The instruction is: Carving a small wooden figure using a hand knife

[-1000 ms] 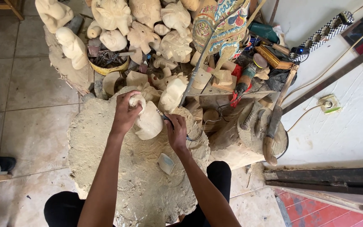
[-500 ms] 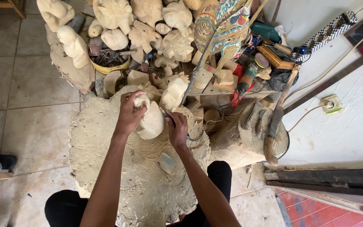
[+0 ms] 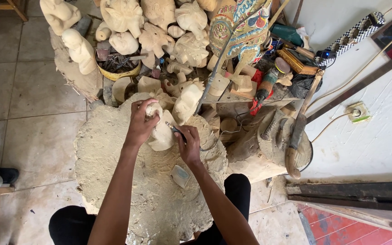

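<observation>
**Carving tipped slightly, both hands closed on the work**

Since half a second ago: pale wooden carving (image 3: 162, 131) turned a little under the left hand, rotary tool tip brought in closer on its right flank.

Left hand (image 3: 140, 123) clamped over the top of the carving, fingers wrapped around the upper knob, pinning it against the dust-caked work mat (image 3: 114, 181) so it cannot roll under the cutter. Right hand (image 3: 188, 146) shut around a slim handheld carving tool (image 3: 174, 129), gripped pen-fashion, likely for fine control; tip touching or just short of the carving's right side, hard to tell at this size. Thin cord trailing off to the right from the tool.

Carving between the two hands: beneath the left palm, just left of the right knuckles. Small grey block (image 3: 180, 175) lying on the mat near the right wrist, untouched. Unfinished pale figures (image 3: 123, 18) heaped beyond, well apart from both hands.
</observation>
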